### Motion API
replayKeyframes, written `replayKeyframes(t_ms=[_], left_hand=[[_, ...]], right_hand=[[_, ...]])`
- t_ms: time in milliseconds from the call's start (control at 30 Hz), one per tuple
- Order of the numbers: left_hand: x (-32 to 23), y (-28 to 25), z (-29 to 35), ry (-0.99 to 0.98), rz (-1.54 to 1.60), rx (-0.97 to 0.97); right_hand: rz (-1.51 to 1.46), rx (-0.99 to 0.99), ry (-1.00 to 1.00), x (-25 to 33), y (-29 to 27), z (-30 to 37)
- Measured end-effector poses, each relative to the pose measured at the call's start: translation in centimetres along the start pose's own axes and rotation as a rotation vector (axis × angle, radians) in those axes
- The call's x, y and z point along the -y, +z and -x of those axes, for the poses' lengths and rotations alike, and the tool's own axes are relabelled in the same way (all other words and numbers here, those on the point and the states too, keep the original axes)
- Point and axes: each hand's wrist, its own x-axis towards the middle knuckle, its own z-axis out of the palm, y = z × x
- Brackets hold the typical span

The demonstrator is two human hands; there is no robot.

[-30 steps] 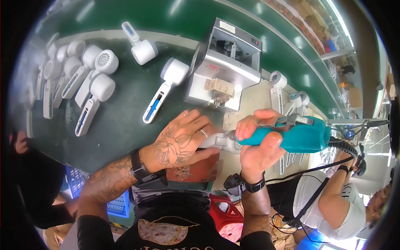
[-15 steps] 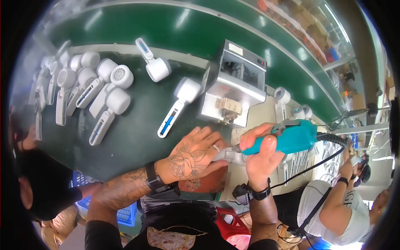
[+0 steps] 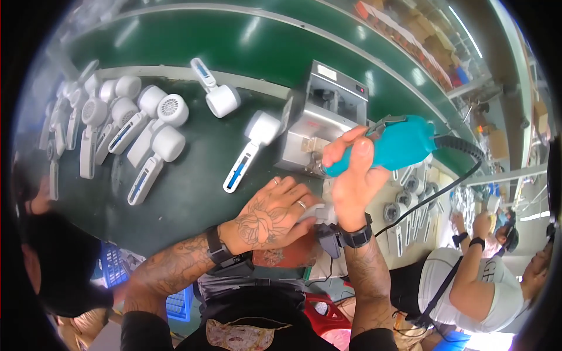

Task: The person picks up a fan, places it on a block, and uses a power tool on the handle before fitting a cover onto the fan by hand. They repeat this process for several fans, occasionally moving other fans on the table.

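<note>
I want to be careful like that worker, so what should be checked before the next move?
1. Left hand steadying the white piece: ok, thumb and fingers are around it.
2. Right hand holding the teal tool: ok, fingers and thumb wrap it.
3. Tool's tip apart from the left hand: ok, it is up near the metal machine.
4. Tip touching the machine: cannot tell, too small to see.
5. Black cable away from the left hand: ok, it loops off to the right.
6. White piece fully visible: not ok, the left hand hides part.
</note>
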Motion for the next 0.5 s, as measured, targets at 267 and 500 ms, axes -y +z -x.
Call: replayKeyframes(t_ms=[267,500], left_hand=[[-0.1,-0.3,-0.9,-0.001,-0.019,0.042],[-0.2,0.1,-0.9,0.002,0.010,0.038]], right_hand=[[-0.096,-0.083,0.117,4.7,-4.4,5.8],[0.067,-0.118,0.069,3.7,-4.7,6.5]])
